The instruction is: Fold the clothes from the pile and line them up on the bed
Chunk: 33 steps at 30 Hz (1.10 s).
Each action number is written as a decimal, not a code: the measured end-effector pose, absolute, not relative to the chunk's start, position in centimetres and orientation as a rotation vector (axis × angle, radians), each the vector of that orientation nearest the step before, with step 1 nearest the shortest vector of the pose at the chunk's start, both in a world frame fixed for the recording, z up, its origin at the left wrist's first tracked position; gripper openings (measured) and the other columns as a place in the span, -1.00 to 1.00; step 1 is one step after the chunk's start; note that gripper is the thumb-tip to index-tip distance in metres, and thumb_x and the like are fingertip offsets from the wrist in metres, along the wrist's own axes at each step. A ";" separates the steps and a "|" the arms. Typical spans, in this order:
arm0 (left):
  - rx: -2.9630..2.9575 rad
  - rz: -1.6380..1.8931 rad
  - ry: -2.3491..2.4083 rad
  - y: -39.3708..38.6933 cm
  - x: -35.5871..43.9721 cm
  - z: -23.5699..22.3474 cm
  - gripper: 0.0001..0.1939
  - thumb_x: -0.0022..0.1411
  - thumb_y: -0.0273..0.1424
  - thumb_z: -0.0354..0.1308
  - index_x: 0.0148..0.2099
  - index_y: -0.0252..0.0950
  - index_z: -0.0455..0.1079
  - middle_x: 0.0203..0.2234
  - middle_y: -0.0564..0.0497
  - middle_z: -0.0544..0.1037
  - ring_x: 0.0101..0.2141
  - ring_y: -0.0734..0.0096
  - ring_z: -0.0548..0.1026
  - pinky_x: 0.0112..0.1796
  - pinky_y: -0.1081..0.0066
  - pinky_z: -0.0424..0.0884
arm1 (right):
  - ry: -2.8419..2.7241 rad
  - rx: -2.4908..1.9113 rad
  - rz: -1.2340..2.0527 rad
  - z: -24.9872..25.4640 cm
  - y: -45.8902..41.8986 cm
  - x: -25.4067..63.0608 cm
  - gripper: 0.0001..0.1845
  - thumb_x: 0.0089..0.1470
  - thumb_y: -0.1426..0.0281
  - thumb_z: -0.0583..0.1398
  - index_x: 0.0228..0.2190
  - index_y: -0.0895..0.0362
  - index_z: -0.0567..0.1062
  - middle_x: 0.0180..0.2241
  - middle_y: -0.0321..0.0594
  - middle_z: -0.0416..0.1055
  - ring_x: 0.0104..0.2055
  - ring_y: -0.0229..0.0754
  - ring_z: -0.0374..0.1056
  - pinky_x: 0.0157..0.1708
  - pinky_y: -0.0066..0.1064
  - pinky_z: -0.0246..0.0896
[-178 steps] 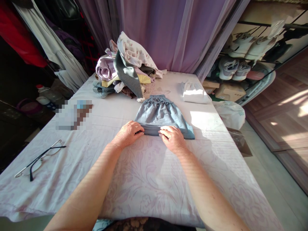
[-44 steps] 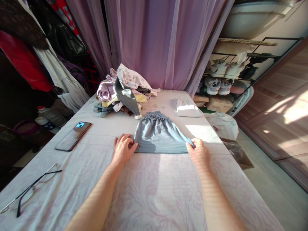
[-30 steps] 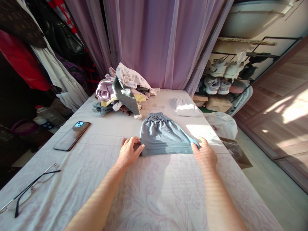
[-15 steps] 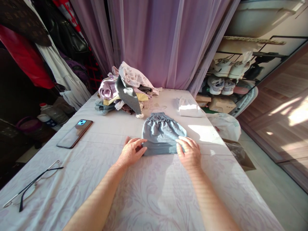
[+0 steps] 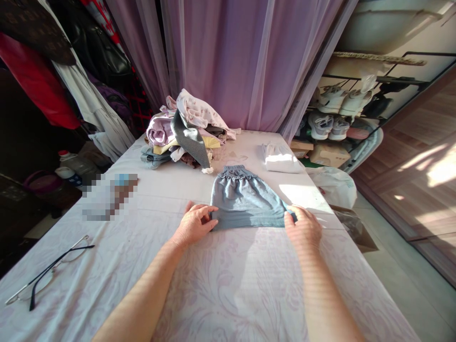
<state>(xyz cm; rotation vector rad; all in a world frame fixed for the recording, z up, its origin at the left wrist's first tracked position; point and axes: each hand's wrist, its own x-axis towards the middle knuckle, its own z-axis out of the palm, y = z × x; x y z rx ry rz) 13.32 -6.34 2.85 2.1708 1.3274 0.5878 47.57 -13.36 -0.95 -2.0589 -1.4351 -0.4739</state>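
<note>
A small blue garment (image 5: 247,199) with a gathered, ruffled elastic band lies flat on the table, the band pointing away from me. Its near edge is spread wide to the right. My left hand (image 5: 195,222) is closed at the near left corner, thumb and fingers pinching the cloth. At the opposite corner, my right hand (image 5: 304,227) grips the fabric between thumb and fingers. Behind the garment is a heap of mixed clothes (image 5: 190,135). A folded white cloth piece (image 5: 281,159) rests at the far right.
Eyeglasses (image 5: 48,273) lie at the table's left, with a pixelated phone (image 5: 109,197) beyond them. The patterned tablecloth (image 5: 213,289) covers the table. A purple curtain (image 5: 228,61) hangs behind. Shoes (image 5: 327,126) stand on a rack at the right, above a plastic bag (image 5: 333,185).
My right hand has moved right and taken hold of the garment's near right corner, drawing that side outward. My left hand has stayed at the left corner.
</note>
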 end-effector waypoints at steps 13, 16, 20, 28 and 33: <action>2.069 0.708 1.305 -6.4 13.5 3.0 -0.72 0.19 -0.23 0.18 -0.05 -0.10 0.53 -0.45 0.10 0.56 -0.30 0.36 0.51 0.13 0.19 0.32 | -1.720 -1.623 -0.319 1.3 -12.6 41.8 -0.69 0.22 0.28 0.07 -0.20 0.10 0.57 -0.15 -0.11 0.57 -0.08 -0.08 0.46 0.02 -0.20 0.30; 2.051 0.742 1.284 -6.4 13.4 3.1 -0.72 0.21 -0.24 0.16 -0.05 -0.14 0.53 -0.40 0.07 0.59 -0.29 0.35 0.52 0.04 0.25 0.39 | -1.943 -1.473 -0.171 1.7 -12.6 38.2 -0.67 0.20 0.26 0.12 -0.07 0.09 0.53 -0.04 -0.10 0.54 0.02 -0.06 0.42 0.05 -0.18 0.29; 2.037 0.795 1.175 -6.4 13.5 3.1 -0.73 0.25 -0.24 0.11 -0.07 -0.17 0.53 -0.30 0.03 0.64 -0.23 0.33 0.55 0.07 0.24 0.37 | -2.107 -1.412 -0.001 2.0 -12.9 34.6 -0.42 0.06 0.27 0.25 0.12 0.12 0.39 0.09 -0.05 0.45 0.11 0.03 0.35 0.08 -0.11 0.25; 2.006 0.781 1.064 -6.5 13.9 2.7 -0.72 0.28 -0.37 0.02 -0.01 -0.19 0.45 -0.19 0.02 0.66 -0.14 0.35 0.59 0.19 0.17 0.26 | -1.964 -1.591 -0.008 0.9 -11.9 32.3 -0.63 0.16 0.43 0.14 0.01 0.12 0.49 -0.21 -0.07 0.59 -0.19 -0.03 0.48 -0.16 -0.23 0.34; 2.044 0.774 1.186 -5.7 13.5 2.4 -0.57 0.21 -0.43 0.05 0.13 -0.18 0.36 -0.04 -0.04 0.59 0.01 0.29 0.51 0.05 0.26 0.44 | -1.798 -1.595 0.059 0.3 -11.5 33.0 -0.65 0.17 0.44 0.04 -0.13 0.11 0.56 -0.26 -0.11 0.61 -0.25 -0.10 0.52 -0.20 -0.34 0.38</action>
